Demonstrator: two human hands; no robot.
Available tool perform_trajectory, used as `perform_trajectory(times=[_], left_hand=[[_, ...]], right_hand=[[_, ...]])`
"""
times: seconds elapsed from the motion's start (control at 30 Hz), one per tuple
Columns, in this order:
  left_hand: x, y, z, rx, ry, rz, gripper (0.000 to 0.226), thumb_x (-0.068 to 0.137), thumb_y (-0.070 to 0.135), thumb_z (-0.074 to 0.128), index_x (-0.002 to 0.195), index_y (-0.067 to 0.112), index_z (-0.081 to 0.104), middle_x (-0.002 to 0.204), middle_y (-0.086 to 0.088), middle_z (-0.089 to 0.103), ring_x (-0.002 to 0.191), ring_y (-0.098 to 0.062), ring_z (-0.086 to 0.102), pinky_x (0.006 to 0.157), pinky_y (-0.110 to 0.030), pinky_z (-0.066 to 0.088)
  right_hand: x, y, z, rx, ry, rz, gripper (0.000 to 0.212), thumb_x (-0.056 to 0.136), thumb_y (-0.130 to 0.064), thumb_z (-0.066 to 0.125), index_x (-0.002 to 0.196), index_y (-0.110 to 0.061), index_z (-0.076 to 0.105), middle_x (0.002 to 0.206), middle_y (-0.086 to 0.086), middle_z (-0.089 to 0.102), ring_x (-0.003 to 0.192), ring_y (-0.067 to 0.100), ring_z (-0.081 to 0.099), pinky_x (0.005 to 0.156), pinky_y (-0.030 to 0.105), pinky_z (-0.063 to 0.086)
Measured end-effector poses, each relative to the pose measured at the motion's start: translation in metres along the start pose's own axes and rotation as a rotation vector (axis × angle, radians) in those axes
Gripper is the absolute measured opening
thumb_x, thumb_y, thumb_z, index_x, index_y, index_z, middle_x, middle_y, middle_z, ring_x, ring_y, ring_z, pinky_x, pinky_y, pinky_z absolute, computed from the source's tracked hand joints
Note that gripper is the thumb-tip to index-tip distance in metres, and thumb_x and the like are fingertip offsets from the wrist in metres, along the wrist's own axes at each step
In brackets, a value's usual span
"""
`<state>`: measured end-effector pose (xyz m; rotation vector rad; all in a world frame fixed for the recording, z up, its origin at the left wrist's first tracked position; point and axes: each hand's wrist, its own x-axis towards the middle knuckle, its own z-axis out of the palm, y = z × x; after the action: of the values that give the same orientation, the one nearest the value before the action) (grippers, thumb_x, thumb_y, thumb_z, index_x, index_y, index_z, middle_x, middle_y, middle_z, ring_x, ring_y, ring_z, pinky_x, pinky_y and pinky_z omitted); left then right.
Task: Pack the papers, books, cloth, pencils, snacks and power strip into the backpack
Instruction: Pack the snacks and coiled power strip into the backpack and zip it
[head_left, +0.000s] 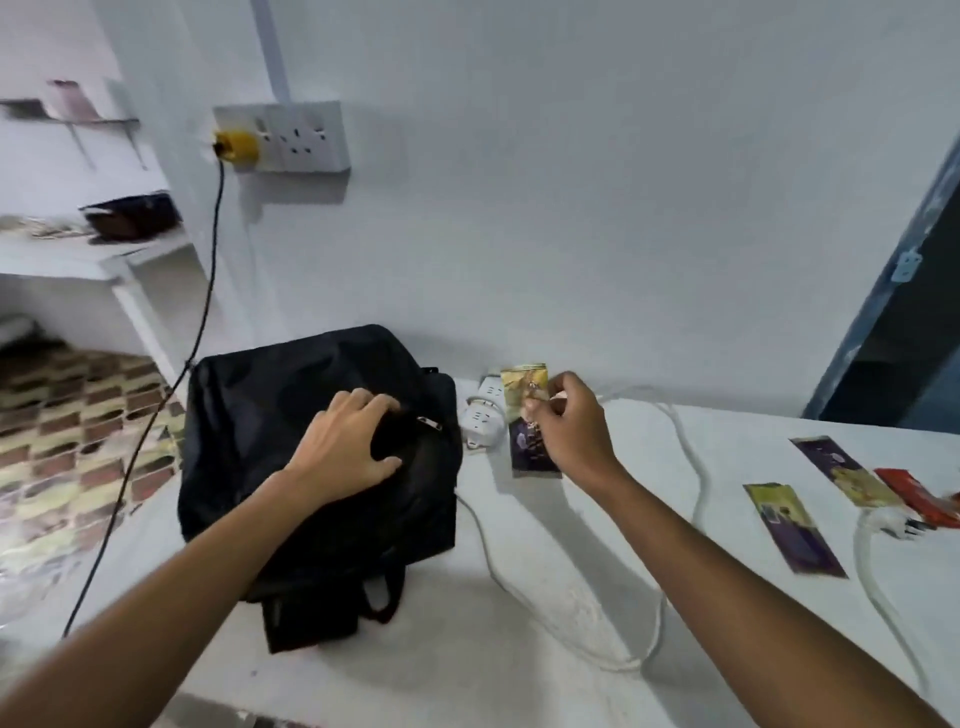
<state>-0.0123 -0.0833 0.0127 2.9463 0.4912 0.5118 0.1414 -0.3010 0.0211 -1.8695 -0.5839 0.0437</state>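
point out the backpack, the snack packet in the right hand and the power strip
backpack (249, 415): head view, on its black top panel left of the left hand
snack packet (524, 387): head view, on its yellow upper half
power strip (480, 418): head view, on its white socket face

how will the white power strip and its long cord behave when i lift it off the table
The power strip body looks like rigid plastic, so it should lift stiffly. Its white cord lies in long loose loops across the table, so it will probably dangle, drag and might snag the snack packets near its plug end.
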Motion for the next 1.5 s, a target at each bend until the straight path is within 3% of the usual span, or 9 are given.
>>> perform_trajectory(times=[0.37, 0.63, 0.77, 0.87, 1.0, 1.2, 1.33, 1.43, 1.5], left_hand=[[-0.025, -0.093, -0.027, -0.059, 0.016, -0.213, 0.002, 0.071, 0.016, 0.057, 0.071, 0.017, 0.058, 0.068, 0.007, 0.057, 0.071, -0.020, 0.059, 0.063, -0.031, 0.047], [0.007, -0.107, -0.080, -0.327, 0.216, -0.300, 0.018, 0.074, 0.008, 0.074, 0.069, 0.024, 0.068, 0.064, 0.010, 0.064, 0.059, 0.001, 0.056, 0.056, -0.004, 0.040], [0.010, -0.106, -0.089, -0.346, 0.234, -0.291, 0.022, 0.073, 0.007, 0.074, 0.066, 0.026, 0.066, 0.061, 0.010, 0.062, 0.054, 0.003, 0.054, 0.055, -0.004, 0.039], [0.007, -0.108, -0.092, -0.371, 0.236, -0.280, 0.024, 0.072, 0.005, 0.075, 0.064, 0.025, 0.066, 0.060, 0.011, 0.061, 0.054, 0.006, 0.054, 0.056, -0.005, 0.041], [0.001, -0.113, -0.091, -0.447, 0.158, -0.285, 0.020, 0.073, 0.002, 0.076, 0.066, 0.020, 0.069, 0.059, 0.010, 0.061, 0.052, 0.001, 0.053, 0.055, -0.007, 0.042], [-0.007, -0.126, -0.080, -0.583, -0.023, -0.211, 0.006, 0.073, 0.017, 0.078, 0.072, 0.015, 0.073, 0.063, 0.006, 0.066, 0.060, -0.006, 0.058, 0.062, -0.020, 0.046], [-0.012, -0.153, -0.046, -0.314, 0.215, -0.491, 0.027, 0.076, 0.030, 0.074, 0.101, 0.021, 0.067, 0.109, -0.004, 0.064, 0.106, -0.024, 0.057, 0.094, -0.037, 0.044], [-0.023, -0.171, -0.022, -0.317, 0.087, -0.756, 0.061, 0.079, 0.035, 0.072, 0.132, 0.020, 0.046, 0.135, -0.013, 0.044, 0.128, -0.035, 0.037, 0.107, -0.043, 0.031], [-0.029, -0.176, -0.011, -0.482, 0.082, -0.876, 0.073, 0.080, 0.035, 0.072, 0.139, 0.016, 0.034, 0.141, -0.014, 0.038, 0.130, -0.034, 0.036, 0.110, -0.042, 0.031]], right_hand=[[-0.001, -0.047, 0.124, 0.102, -0.982, 0.158, 0.015, 0.081, 0.000, 0.066, 0.084, -0.014, 0.065, 0.076, 0.003, 0.065, 0.069, 0.014, 0.061, 0.067, 0.027, 0.050], [0.000, -0.068, 0.172, -0.193, -0.270, -1.041, 0.013, 0.077, -0.010, 0.052, 0.083, -0.009, 0.064, 0.086, 0.004, 0.060, 0.078, 0.020, 0.055, 0.063, 0.029, 0.047], [0.007, -0.065, 0.210, -0.367, -0.157, -1.233, 0.008, 0.071, -0.005, 0.056, 0.076, -0.007, 0.062, 0.076, 0.010, 0.054, 0.064, 0.025, 0.051, 0.042, 0.028, 0.038], [0.017, -0.053, 0.238, -0.579, -0.286, -1.153, 0.016, 0.069, -0.009, 0.058, 0.083, -0.010, 0.066, 0.084, 0.011, 0.059, 0.068, 0.027, 0.060, 0.044, 0.026, 0.043], [0.008, -0.055, 0.253, -0.936, -0.689, -0.781, 0.039, 0.090, -0.010, 0.050, 0.128, -0.006, 0.053, 0.127, 0.015, 0.054, 0.115, 0.034, 0.051, 0.091, 0.040, 0.049], [0.008, -0.091, 0.206, -0.299, -1.014, -0.526, 0.026, 0.075, -0.003, 0.049, 0.078, -0.018, 0.070, 0.080, -0.001, 0.069, 0.069, 0.015, 0.066, 0.069, 0.029, 0.054], [0.025, -0.095, 0.188, 0.120, -0.570, -0.471, 0.030, 0.074, 0.007, 0.046, 0.066, -0.018, 0.062, 0.062, 0.001, 0.065, 0.044, 0.009, 0.058, 0.048, 0.022, 0.046], [0.058, -0.068, 0.193, -0.241, -0.210, -0.412, 0.021, 0.080, -0.006, 0.051, 0.092, -0.015, 0.065, 0.089, 0.005, 0.068, 0.080, 0.021, 0.063, 0.071, 0.035, 0.052], [0.077, -0.040, 0.197, -0.512, -0.274, -0.185, 0.036, 0.086, -0.018, 0.053, 0.122, -0.013, 0.056, 0.119, 0.010, 0.058, 0.110, 0.029, 0.055, 0.090, 0.040, 0.047]])
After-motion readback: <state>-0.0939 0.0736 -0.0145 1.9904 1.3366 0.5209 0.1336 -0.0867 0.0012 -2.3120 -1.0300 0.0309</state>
